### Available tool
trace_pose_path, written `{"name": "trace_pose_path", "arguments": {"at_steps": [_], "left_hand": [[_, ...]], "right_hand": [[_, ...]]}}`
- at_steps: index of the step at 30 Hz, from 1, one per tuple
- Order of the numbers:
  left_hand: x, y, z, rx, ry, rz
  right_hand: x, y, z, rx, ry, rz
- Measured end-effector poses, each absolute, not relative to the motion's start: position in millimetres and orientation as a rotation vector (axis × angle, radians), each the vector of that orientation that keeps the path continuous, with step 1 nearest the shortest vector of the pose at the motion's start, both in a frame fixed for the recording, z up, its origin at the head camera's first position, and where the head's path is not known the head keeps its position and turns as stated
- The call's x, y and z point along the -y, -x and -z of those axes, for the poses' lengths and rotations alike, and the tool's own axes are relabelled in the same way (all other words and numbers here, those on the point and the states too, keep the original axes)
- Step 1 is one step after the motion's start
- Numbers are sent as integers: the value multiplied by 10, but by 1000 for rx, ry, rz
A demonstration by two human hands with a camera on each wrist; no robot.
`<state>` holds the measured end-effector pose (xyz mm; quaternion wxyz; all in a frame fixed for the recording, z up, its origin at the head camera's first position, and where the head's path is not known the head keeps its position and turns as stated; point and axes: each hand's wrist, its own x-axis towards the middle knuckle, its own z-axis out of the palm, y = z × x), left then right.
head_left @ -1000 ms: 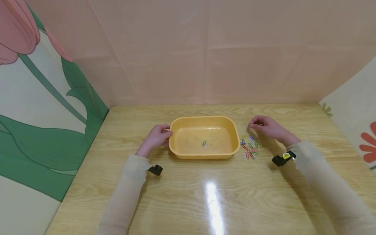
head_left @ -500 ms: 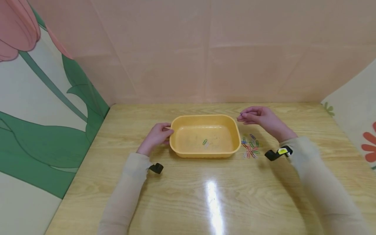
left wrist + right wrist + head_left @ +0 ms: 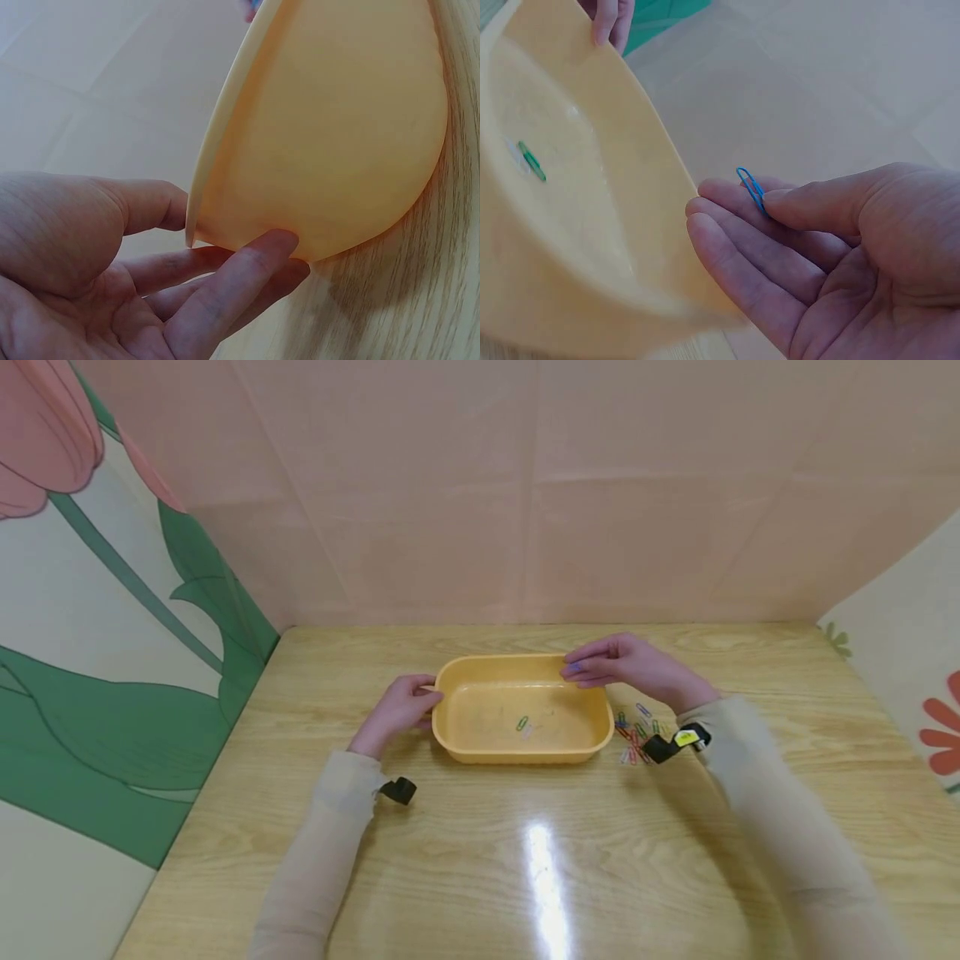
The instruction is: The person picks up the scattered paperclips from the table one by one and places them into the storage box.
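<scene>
A yellow plastic basin (image 3: 465, 750) stands on the wooden table. My left hand (image 3: 397, 714) grips its left end; in the left wrist view the thumb (image 3: 157, 206) is at the rim and the fingers lie against the outer wall. My right hand (image 3: 630, 670) is over the basin's far right corner. Between thumb and index finger it pinches a blue paper clip (image 3: 751, 189), plain in the right wrist view. Inside the basin lie a green paper clip (image 3: 522, 723) and a pale one (image 3: 517, 156).
Right beside the basin is a loose pile of several coloured paper clips (image 3: 632, 739), partly covered by the black wrist camera (image 3: 663, 747). A pink wall covering (image 3: 450, 527) rises behind the table (image 3: 450, 843). Flower-patterned panels flank both sides.
My right hand has risen from beside the clip pile and moved left over the basin's corner, carrying the blue paper clip. The left hand has kept its grip on the basin.
</scene>
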<state>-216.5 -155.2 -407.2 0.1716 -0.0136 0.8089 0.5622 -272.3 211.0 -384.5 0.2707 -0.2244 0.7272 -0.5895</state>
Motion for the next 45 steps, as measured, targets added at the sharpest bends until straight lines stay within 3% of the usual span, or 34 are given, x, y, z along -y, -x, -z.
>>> {"name": "trace_pose_path", "arguments": {"at_steps": [24, 33, 45], "left_hand": [[1574, 2213, 4112, -2207, 54, -1682], [1642, 2205, 4114, -2181, 51, -1703], [1656, 2223, 4131, -2173, 35, -1706]], "right_hand": [[-1343, 2882, 3880, -2105, 584, 1362], [-1198, 2976, 4028, -2145, 560, 1291], [-1139, 2965, 3933, -2117, 534, 1259]]}}
